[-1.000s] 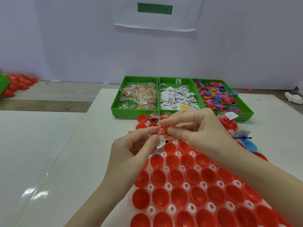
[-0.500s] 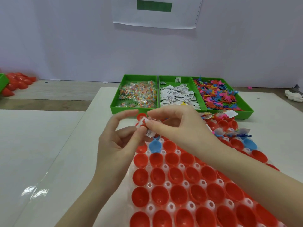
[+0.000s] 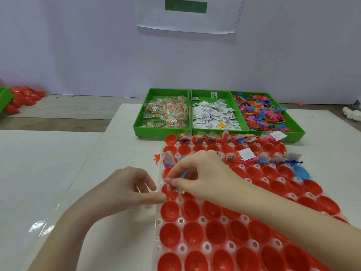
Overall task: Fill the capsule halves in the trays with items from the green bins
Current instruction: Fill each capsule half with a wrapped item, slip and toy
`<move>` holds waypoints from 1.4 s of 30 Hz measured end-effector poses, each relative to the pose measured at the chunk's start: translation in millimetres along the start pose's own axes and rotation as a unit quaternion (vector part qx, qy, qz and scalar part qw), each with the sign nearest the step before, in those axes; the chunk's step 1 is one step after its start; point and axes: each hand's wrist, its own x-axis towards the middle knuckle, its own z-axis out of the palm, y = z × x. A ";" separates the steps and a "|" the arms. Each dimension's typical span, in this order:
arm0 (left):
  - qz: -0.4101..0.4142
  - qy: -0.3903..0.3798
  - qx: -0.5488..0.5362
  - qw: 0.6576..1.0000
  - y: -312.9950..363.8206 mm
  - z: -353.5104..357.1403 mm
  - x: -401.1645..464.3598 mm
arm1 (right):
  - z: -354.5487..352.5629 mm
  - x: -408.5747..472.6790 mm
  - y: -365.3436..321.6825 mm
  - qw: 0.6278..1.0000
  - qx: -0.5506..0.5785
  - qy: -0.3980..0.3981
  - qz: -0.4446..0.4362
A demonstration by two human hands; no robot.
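Note:
A white tray (image 3: 158,222) holds rows of red capsule halves (image 3: 170,234); the far rows hold small packets and toys, the near rows are bare. My right hand (image 3: 203,177) pinches a small white packet (image 3: 175,188) and a blue plastic piece (image 3: 184,172) over a red half at the tray's left edge. My left hand (image 3: 125,190) lies beside the tray with fingers loosely curled, its thumb tip touching the tray's edge and holding nothing. Three green bins stand behind: candy packets (image 3: 166,112), white paper sachets (image 3: 214,114), coloured plastic figures (image 3: 261,112).
A blue capsule half (image 3: 301,172) sits at the tray's right side. A small red figure (image 3: 156,159) lies on the table left of the tray. Loose red capsule halves (image 3: 23,97) pile at the far left beside another green bin (image 3: 4,97). A white object (image 3: 352,114) lies far right.
Both hands have come down from mid-air to the tray's left edge. My left hand has let go of the packet, which my right hand now holds over a red half.

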 end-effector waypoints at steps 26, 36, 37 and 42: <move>0.010 0.063 -0.049 0.997 13.1 -7.9 -0.7 | -34.9 3.4 -13.3 0.977 -0.178 -0.039 -0.114; 0.061 0.210 -0.002 0.976 18.5 -40.7 111.5 | -159.8 27.1 145.3 0.934 -0.134 0.212 0.254; 0.067 0.183 0.046 0.980 17.5 -39.9 128.1 | -165.3 25.8 159.4 0.927 -0.162 0.187 0.281; 0.089 0.067 0.211 0.971 21.6 -26.2 189.0 | -163.9 24.4 185.7 0.915 -0.196 0.129 0.329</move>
